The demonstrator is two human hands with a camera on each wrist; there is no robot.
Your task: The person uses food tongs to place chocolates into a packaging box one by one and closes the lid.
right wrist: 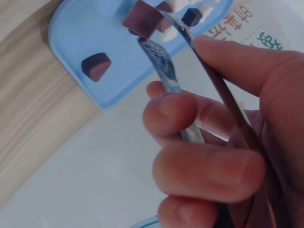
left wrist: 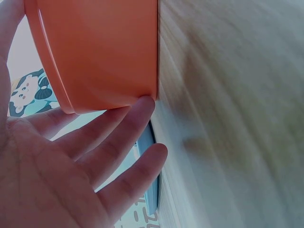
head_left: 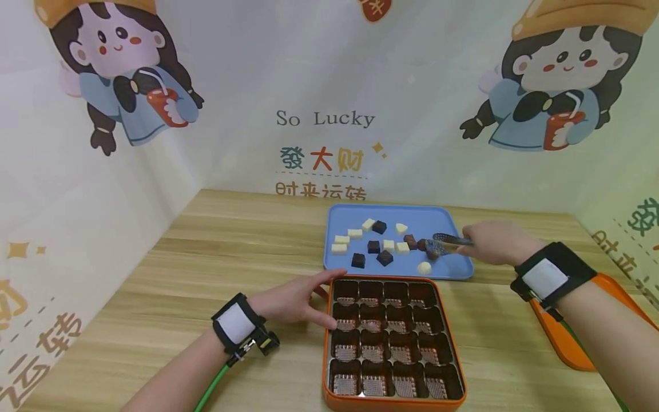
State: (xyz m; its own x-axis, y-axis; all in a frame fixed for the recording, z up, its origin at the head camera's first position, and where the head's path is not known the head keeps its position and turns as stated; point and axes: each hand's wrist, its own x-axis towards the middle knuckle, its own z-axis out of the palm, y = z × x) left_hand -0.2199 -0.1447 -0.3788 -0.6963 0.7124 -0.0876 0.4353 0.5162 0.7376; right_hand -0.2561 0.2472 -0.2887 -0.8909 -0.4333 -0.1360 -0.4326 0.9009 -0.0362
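Note:
My right hand [head_left: 496, 243] grips metal tongs [head_left: 448, 239] with perforated tips over the right part of a blue tray [head_left: 453, 272]. In the right wrist view the tongs' tips are spread, right by a square brown chocolate [right wrist: 142, 19]; I cannot tell whether they touch it. Another brown chocolate [right wrist: 97, 66] lies near the tray's edge. White chocolates [head_left: 355, 233] and dark chocolates [head_left: 358, 260] are scattered farther left. My left hand [head_left: 290, 298] rests its extended fingers against an orange box [head_left: 393, 403], at its back left corner. Inside the box is a brown insert [head_left: 387, 332] of bare square compartments.
A second orange piece, flat like a tray or lid [head_left: 558, 337], lies at the right, partly hidden by my right forearm. The wooden table [head_left: 247, 229] ends at a printed cloth backdrop [head_left: 412, 154] behind and at both sides.

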